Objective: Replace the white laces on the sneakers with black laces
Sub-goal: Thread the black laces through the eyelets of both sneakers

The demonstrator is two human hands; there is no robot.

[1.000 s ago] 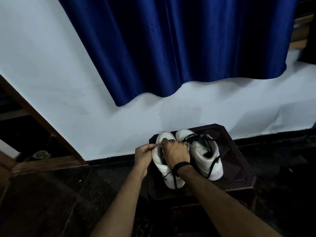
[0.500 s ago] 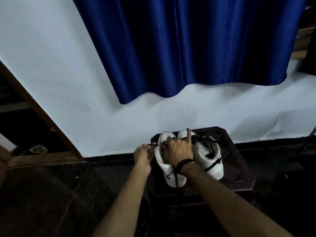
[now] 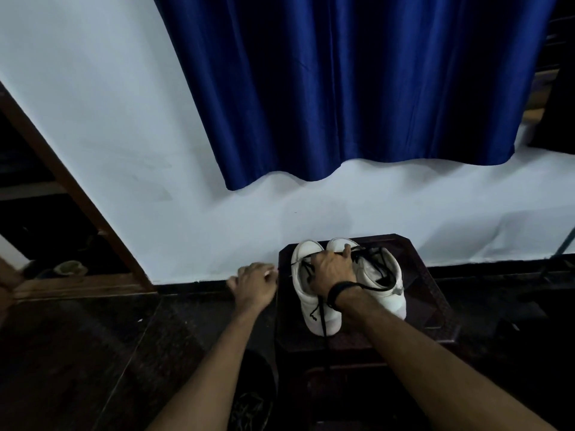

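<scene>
Two white sneakers stand side by side on a small dark table point(image 3: 431, 309), toes toward the wall. The left sneaker point(image 3: 325, 321) has a black lace point(image 3: 320, 307) partly threaded, with loose ends hanging over its heel end. The right sneaker point(image 3: 390, 289) carries a black lace point(image 3: 371, 264) loosely crossed over its opening. My right hand point(image 3: 333, 270) grips the top of the left sneaker, one finger reaching the right sneaker's toe. My left hand point(image 3: 253, 286) is off to the left of the table, fingers curled, apparently pinching a thin black lace end.
A blue curtain point(image 3: 342, 88) hangs on the white wall behind the table. A brown door frame point(image 3: 71, 188) slants at the left. The floor is dark tile, with a dark round object point(image 3: 255, 396) beside the table near my left forearm.
My left hand has drawn away from the left sneaker to the left, past the table edge. My right hand stays on the sneaker, its fingers spread toward the right shoe's toe.
</scene>
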